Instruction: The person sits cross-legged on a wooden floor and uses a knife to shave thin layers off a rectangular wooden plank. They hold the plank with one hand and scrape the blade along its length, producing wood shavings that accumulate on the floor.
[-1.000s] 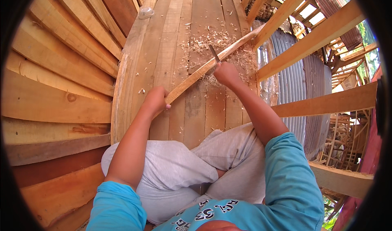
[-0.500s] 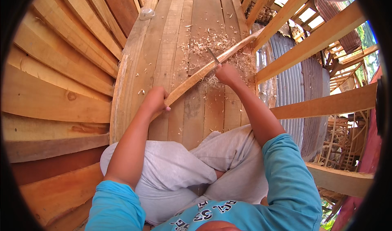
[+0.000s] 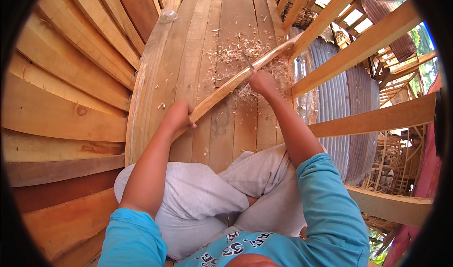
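A long pale wooden stick (image 3: 226,87) lies slanted across the plank floor (image 3: 198,54), running from lower left up to a rail at the upper right. My left hand (image 3: 178,117) grips its near end. My right hand (image 3: 262,82) is closed on a knife (image 3: 247,60), whose blade rests against the stick's upper side. Pale wood shavings (image 3: 236,50) are scattered on the planks around the blade. My crossed legs in grey trousers (image 3: 198,196) sit just below the stick.
Wooden wall boards (image 3: 66,101) rise on the left. Slanted wooden rails (image 3: 358,40) and a horizontal beam (image 3: 377,118) edge the floor on the right, with corrugated metal sheeting (image 3: 339,101) behind them. A small clear object (image 3: 168,16) lies at the far left of the floor.
My right hand with the knife has shifted slightly along the stick between frames. My left hand keeps its grip on the near end.
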The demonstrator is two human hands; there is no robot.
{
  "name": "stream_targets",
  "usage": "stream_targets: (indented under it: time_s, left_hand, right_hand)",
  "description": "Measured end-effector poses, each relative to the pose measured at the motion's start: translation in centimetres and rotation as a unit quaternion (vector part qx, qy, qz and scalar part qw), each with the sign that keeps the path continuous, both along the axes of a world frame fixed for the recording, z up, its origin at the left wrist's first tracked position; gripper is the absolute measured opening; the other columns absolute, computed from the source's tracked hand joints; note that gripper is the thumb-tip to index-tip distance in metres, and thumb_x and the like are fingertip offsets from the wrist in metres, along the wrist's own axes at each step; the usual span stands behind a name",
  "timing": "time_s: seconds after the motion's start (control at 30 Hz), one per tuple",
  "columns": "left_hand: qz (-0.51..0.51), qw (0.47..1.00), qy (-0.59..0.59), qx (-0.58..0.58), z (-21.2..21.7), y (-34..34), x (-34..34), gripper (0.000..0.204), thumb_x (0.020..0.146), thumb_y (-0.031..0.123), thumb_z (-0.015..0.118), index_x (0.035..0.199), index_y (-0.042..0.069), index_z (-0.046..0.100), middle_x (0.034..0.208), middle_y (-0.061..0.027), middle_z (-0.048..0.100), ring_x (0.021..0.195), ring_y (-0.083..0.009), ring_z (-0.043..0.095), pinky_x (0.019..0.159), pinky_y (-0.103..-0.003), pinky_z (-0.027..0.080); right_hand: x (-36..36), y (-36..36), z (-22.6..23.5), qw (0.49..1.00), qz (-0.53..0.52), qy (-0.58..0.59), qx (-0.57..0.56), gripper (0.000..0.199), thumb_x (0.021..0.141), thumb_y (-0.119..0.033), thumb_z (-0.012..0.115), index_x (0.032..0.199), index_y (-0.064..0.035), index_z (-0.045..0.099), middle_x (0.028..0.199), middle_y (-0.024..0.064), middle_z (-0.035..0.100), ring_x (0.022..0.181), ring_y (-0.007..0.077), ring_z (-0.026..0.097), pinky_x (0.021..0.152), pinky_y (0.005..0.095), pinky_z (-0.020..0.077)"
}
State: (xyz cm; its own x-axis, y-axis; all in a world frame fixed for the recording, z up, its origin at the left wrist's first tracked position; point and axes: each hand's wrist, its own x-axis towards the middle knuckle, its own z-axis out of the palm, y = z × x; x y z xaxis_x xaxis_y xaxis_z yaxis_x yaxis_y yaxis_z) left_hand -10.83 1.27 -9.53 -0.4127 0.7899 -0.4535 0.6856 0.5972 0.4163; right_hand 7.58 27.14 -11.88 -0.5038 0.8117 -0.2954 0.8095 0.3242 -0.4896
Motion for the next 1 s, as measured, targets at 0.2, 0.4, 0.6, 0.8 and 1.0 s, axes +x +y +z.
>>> stream_targets:
  time_s: [0.2,0.4,0.6,0.8,1.0]
  left_hand:
    - [-0.024,1.000,0.000,0.008,0.0,1.1,0.2,0.042,0.056,0.009,0.093,0.095,0.007,0.078,0.081,-0.0190,0.071,0.076,-0.0307,0.070,0.073,-0.039,0.054]
    - [-0.025,0.999,0.026,0.012,0.3,0.9,0.4,0.042,0.056,0.010,0.094,0.094,0.006,0.077,0.080,-0.0184,0.070,0.075,-0.0308,0.069,0.072,-0.039,0.053]
    - [-0.046,0.998,0.038,0.004,-0.2,0.9,0.0,0.040,0.057,0.011,0.094,0.092,0.005,0.076,0.076,-0.0192,0.068,0.073,-0.0316,0.067,0.069,-0.040,0.052]
    - [-0.016,0.999,-0.017,0.024,-0.2,0.4,0.0,0.038,0.056,0.012,0.094,0.088,0.002,0.075,0.075,-0.0194,0.067,0.071,-0.0315,0.067,0.069,-0.041,0.051]
    - [-0.032,0.999,0.005,-0.022,0.5,1.0,0.1,0.042,0.056,0.012,0.094,0.092,0.003,0.075,0.088,-0.0197,0.071,0.083,-0.0331,0.070,0.073,-0.041,0.054]
  right_hand:
    - [0.2,-2.1,-0.7,0.997,0.061,-0.007,0.039,0.047,0.103,-0.031,0.042,0.100,0.0074,0.069,0.100,0.0339,0.067,0.097,0.0473,0.066,0.086,0.0530,0.0520]
    - [0.0,-3.2,0.4,0.997,0.060,-0.016,0.050,0.044,0.101,-0.030,0.044,0.097,0.0061,0.068,0.095,0.0299,0.069,0.091,0.0467,0.067,0.083,0.0546,0.0522]
    - [-0.6,-3.9,-0.4,0.992,0.114,-0.041,0.023,0.046,0.102,-0.031,0.043,0.097,0.0069,0.068,0.094,0.0299,0.069,0.090,0.0457,0.068,0.083,0.0538,0.0533]
    - [-0.8,-3.1,0.8,0.997,0.060,-0.046,0.007,0.046,0.102,-0.032,0.044,0.101,0.0059,0.069,0.098,0.0278,0.069,0.093,0.0428,0.069,0.083,0.0507,0.0548]
    - [-1.0,-1.8,0.3,0.998,0.028,-0.047,0.034,0.048,0.104,-0.033,0.041,0.100,0.0045,0.070,0.099,0.0260,0.070,0.094,0.0406,0.069,0.083,0.0486,0.0557]
